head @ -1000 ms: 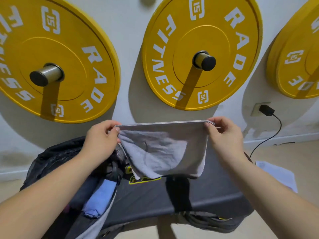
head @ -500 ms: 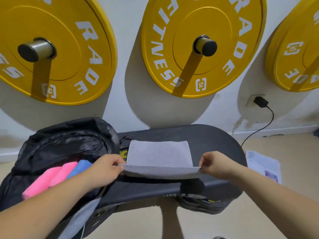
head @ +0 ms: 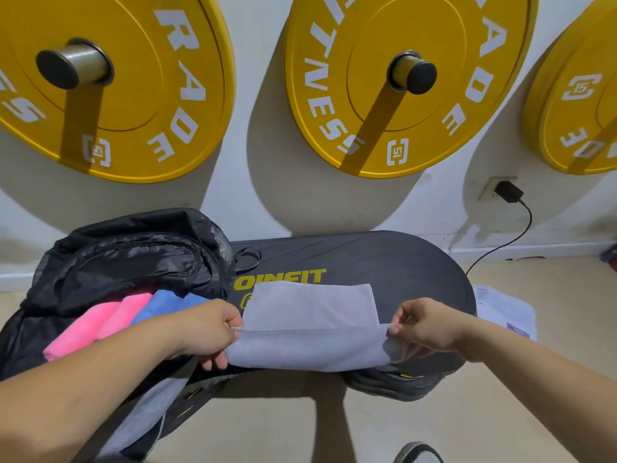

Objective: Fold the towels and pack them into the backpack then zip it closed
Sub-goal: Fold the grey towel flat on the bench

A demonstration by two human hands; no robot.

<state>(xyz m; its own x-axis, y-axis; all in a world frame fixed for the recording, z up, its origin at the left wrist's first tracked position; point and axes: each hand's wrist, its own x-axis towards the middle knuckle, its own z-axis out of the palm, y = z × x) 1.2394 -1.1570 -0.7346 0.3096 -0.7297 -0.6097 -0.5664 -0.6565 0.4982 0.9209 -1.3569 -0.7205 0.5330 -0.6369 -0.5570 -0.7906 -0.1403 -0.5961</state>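
A grey towel [head: 310, 325] lies on the dark bench [head: 400, 269], partly folded, its near edge doubled over. My left hand [head: 210, 332] pinches the towel's left corner and my right hand [head: 424, 325] pinches the right corner. An open black backpack [head: 127, 262] sits on the bench's left end. Inside it are a pink towel [head: 96, 325] and a blue towel [head: 167, 304], partly hidden by my left forearm. Another grey cloth [head: 143, 416] hangs below the backpack's near edge.
Three yellow weight plates [head: 384, 95] hang on pegs on the white wall behind the bench. A charger and black cable [head: 509, 192] plug into a wall socket at the right. Papers [head: 504, 309] lie on the floor right of the bench. A shoe [head: 417, 454] shows at the bottom.
The grey towel was held up in the air by both hands, then came down onto the bench. Its near edge now lies folded toward me, with both hands drawn closer.
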